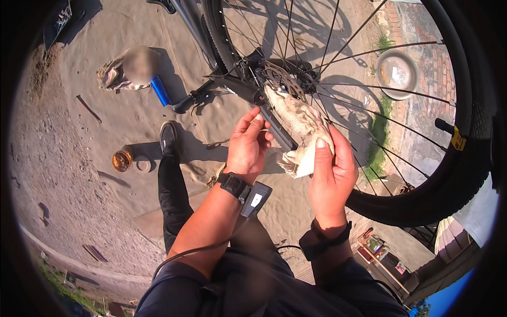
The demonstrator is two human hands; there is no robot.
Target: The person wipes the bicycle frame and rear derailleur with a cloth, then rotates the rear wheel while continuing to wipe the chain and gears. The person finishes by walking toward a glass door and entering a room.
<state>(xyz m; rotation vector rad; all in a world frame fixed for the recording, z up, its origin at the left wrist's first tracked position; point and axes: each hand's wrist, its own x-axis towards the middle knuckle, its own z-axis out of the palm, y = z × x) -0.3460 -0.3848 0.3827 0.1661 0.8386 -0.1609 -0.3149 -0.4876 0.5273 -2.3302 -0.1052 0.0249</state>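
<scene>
A: I'm reading this from my remote seat. Where is the cloth?

B: I have the crumpled cream-coloured cloth rag (303, 120) just right of the centre of the frame. Its upper end reaches the dark slotted metal disc (289, 83) by the wheel hub; I can't tell whether they touch. Its frayed lower edge hangs lower down, between my 2 hands.

A: And the right hand (335, 171)?

B: I see it closed on the rag, thumb on top, fingers behind the fabric.

A: The left hand (249, 145)?

B: Narrow: fingers curled, thumb near the index finger, beside the straight black bicycle tube (280, 129). From here I can't tell whether it grips anything. A black rectangular box (256, 199) sits at that wrist.

A: What do I have around them?

B: The big black rubber tyre (422, 208) curves down the right side of the frame. Upper right, beyond the spokes, I see a round grey metal basin (409, 90). Upper left, a shiny blue cylinder (161, 90) lies just beside a bunched patterned cloth (110, 76). Left of centre stands a round tin with amber-brown contents (122, 160), near a black shoe (168, 136).
</scene>
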